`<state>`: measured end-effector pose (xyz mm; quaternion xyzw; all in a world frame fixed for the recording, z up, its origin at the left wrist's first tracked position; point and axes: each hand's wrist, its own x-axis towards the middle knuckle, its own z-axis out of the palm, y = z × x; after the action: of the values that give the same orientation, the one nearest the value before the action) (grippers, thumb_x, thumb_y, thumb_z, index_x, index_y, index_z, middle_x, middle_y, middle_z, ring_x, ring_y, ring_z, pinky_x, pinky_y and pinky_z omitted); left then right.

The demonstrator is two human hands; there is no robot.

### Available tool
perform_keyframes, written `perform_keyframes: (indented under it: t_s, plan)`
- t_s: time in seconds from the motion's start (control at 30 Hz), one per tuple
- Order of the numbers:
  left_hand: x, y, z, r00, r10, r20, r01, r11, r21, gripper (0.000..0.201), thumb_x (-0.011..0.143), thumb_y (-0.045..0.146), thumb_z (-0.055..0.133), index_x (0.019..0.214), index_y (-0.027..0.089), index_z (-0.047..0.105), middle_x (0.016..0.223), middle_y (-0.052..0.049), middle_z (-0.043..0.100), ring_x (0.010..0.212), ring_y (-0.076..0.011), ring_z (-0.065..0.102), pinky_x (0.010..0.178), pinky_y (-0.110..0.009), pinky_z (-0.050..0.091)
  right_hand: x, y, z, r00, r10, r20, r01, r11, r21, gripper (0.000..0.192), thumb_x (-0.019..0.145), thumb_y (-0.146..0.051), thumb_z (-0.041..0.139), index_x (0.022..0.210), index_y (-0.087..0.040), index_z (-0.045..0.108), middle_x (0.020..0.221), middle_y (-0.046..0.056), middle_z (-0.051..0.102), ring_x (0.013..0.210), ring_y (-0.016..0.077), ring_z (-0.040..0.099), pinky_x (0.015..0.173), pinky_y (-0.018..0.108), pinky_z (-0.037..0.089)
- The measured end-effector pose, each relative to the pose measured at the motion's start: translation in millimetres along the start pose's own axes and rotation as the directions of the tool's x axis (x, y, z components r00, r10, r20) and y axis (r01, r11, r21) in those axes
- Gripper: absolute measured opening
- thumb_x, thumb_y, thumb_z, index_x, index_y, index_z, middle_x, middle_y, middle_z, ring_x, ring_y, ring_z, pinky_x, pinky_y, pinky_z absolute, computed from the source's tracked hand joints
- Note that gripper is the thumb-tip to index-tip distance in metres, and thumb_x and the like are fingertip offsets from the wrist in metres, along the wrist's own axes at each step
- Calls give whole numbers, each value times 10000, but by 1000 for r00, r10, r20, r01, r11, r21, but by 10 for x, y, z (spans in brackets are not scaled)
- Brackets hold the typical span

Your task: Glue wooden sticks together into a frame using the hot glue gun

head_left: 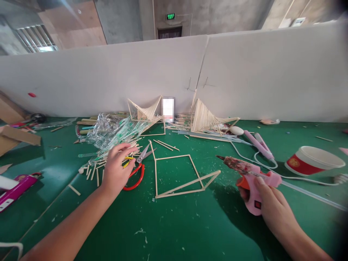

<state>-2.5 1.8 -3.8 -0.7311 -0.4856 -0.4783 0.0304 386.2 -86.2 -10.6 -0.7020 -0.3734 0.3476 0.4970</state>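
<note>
Head view, left hand: the left hand lay with loose fingers on the loose sticks, gripping nothing yet.
Head view, right hand: the right hand clasped the pink glue gun (nozzle crusted), aimed toward the stick frame on the green table.
Doing it well: probably best to pick one straight stick and keep the nozzle off the mat.

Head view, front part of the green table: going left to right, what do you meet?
Magenta tool → left hand on loose sticks → red-handled scissors → flat stick frame → pink glue gun gripped in the right hand → red and white paper cup lying tipped.
</note>
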Motion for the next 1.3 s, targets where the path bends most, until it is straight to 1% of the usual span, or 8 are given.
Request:
perform_keyframes:
  t_s: [0.3, 0.47, 0.57, 0.73, 0.9, 1.07, 1.2, 1.3]
  plan:
    - [-77, 8, 38, 988, -108, 107, 136, 945, -298, 240, 889, 202, 544, 1106, 217, 647, 1412, -59, 460, 1103, -206, 624, 884, -340, 598, 29, 75, -44, 1000, 2, 30, -1, 999, -43, 645, 712, -776, 495, 634, -156, 655, 561, 57, 618, 500, 168, 524, 488, 287, 391]
    - [-112, 50, 37, 975, -179, 128, 212, 921, -327, 144, 846, 287, 638, 903, 169, 695, 946, -54, 701, 760, -155, 692, 659, -260, 608, 15, 46, -30, 999, -11, 53, 15, 998, -67, 650, 739, -774, 457, 645, -161, 652, 577, 52, 615, 500, 163, 518, 498, 287, 390]
    - [-116, 126, 2, 960, -211, 184, 264, 900, -348, 255, 954, 311, 475, 965, 147, 670, 624, 10, 631, 406, -72, 531, 408, -186, 478, -7, 9, -32, 996, -27, 84, 34, 996, -80, 657, 740, -780, 445, 630, -164, 644, 573, 44, 604, 494, 159, 507, 495, 286, 382]
    - [89, 440, -94, 926, 55, 374, 115, 901, -418, 356, 999, 321, 349, 1028, 169, 669, 744, -25, 685, 572, -102, 618, 572, -229, 523, -31, 2, -57, 992, -32, 121, 45, 994, -102, 664, 776, -760, 420, 573, -162, 625, 519, 41, 581, 481, 157, 492, 495, 292, 355]
    - [290, 883, -99, 873, 70, 483, 68, 962, -264, 226, 938, 291, 495, 1080, 201, 646, 878, -30, 718, 802, -146, 669, 740, -276, 534, -24, 27, -71, 989, -58, 139, 71, 993, -92, 634, 804, -732, 408, 582, -181, 631, 544, 38, 593, 498, 156, 494, 508, 296, 362]
    - [-70, 997, -28, 902, 179, 392, -136, 981, -135, 203, 870, 312, 587, 1012, 174, 631, 723, -3, 577, 535, -107, 498, 515, -247, 450, -23, 29, -83, 985, -106, 139, 118, 990, -78, 610, 805, -715, 418, 550, -195, 610, 531, 32, 578, 484, 149, 494, 482, 284, 373]
    - [-468, 1046, 11, 904, 257, 342, -247, 966, -74, 138, 874, 249, 583, 989, 177, 603, 830, -48, 598, 640, -138, 560, 526, -242, 459, -31, 21, -78, 986, -106, 128, 115, 991, -66, 610, 806, -711, 414, 557, -186, 602, 526, 24, 572, 480, 142, 491, 474, 272, 375]
    - [-645, 1221, 30, 796, 490, 356, -456, 872, -181, 85, 895, 182, 512, 854, 190, 587, 682, -17, 562, 587, -146, 536, 537, -262, 458, -38, 10, -73, 984, -109, 143, 119, 991, -64, 613, 813, -702, 415, 536, -183, 586, 506, 16, 555, 470, 134, 477, 473, 266, 367]
